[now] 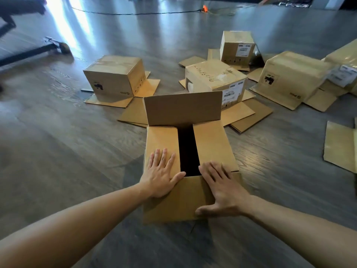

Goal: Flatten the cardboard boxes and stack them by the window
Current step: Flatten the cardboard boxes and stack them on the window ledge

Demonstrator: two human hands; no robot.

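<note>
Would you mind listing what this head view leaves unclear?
- Inside of the open box: only a dark gap shows between the flaps under the left hand and right hand.
- Label on the far box: print too small.
- Rightmost box: cut off by the frame edge.
- Window: not in view.

The nearest box point(190, 182) is showing plain tan cardboard around a black gap. The upturned boxes behind, like the left box point(116, 78), are showing tan with black printed marks; the middle box point(214, 78) is carrying black handwriting and a white label. The floor point(58, 151) is showing grey wood grain. An orange object point(204, 8) is glowing far back.
</note>
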